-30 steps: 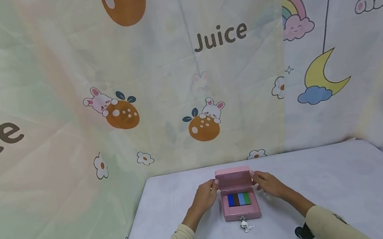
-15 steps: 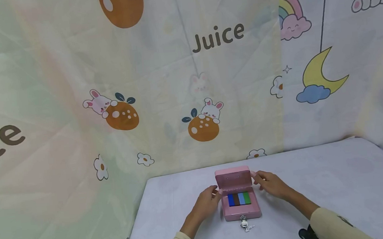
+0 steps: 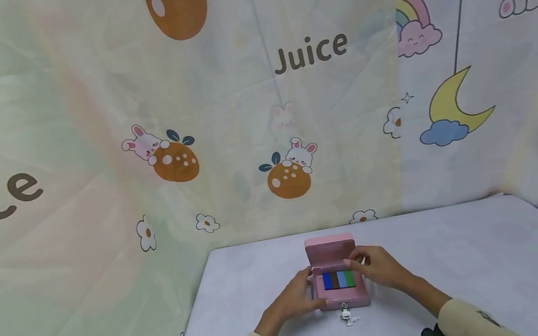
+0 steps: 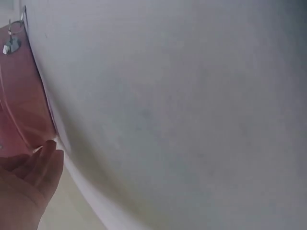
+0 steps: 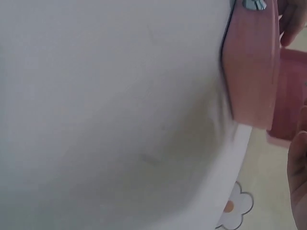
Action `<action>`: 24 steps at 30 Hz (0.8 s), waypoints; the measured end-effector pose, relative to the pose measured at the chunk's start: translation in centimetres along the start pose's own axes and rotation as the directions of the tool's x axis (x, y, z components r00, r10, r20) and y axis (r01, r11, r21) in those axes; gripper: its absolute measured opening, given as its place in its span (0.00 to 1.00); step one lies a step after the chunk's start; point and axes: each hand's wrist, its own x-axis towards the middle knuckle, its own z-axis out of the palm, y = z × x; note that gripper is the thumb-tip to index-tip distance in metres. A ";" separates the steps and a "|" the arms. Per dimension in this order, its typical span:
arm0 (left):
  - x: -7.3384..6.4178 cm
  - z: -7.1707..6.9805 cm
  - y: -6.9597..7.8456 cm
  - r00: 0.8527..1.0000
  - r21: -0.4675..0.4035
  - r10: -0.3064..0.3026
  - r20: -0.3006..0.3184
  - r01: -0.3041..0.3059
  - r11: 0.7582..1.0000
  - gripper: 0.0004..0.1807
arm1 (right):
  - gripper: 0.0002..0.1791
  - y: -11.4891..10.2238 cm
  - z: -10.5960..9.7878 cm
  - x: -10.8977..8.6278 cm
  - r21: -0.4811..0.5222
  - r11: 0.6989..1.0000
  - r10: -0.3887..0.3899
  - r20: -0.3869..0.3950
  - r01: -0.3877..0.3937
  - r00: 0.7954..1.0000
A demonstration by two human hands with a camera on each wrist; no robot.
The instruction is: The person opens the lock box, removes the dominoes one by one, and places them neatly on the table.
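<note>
A pink hinged box (image 3: 343, 302) stands on the table with its lid (image 3: 331, 253) raised at the back. Inside, several coloured bars (image 3: 338, 280) lie side by side: blue, brown, light blue and green. My left hand (image 3: 294, 297) rests along the box's left side, thumb by the front left corner and fingers towards the hinge. My right hand (image 3: 382, 267) reaches over the back right corner, thumb and fingertips above the box near the green bar. Nothing shows between them. Small keys (image 3: 347, 316) hang from a lock at the box's front.
The box stands on a white-covered table (image 3: 447, 259), near its far edge. Behind it hangs a printed cloth (image 3: 234, 202) with rabbits and oranges. A black object (image 3: 435, 335) shows beside the right sleeve.
My left hand has come down from the lid's left edge to the box's side. My right hand has moved from the lid's right edge inward over the box. The lid stays raised.
</note>
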 end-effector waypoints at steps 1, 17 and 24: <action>0.0 0.0 0.1 1.000 -0.010 0.027 0.006 -0.027 1.000 0.53 | 0.11 -0.3 0.2 0.0 -0.002 1.000 -0.015 0.019 0.015 1.000; 0.6 0.9 -0.2 0.997 0.091 0.060 -0.040 -0.056 0.994 0.57 | 0.17 -2.4 3.4 1.0 -0.176 0.978 -0.081 0.190 0.116 0.978; 0.5 0.6 0.2 0.999 0.138 0.025 -0.037 -0.019 0.990 0.56 | 0.13 -2.1 4.6 1.4 -0.213 0.970 -0.078 0.197 0.120 0.977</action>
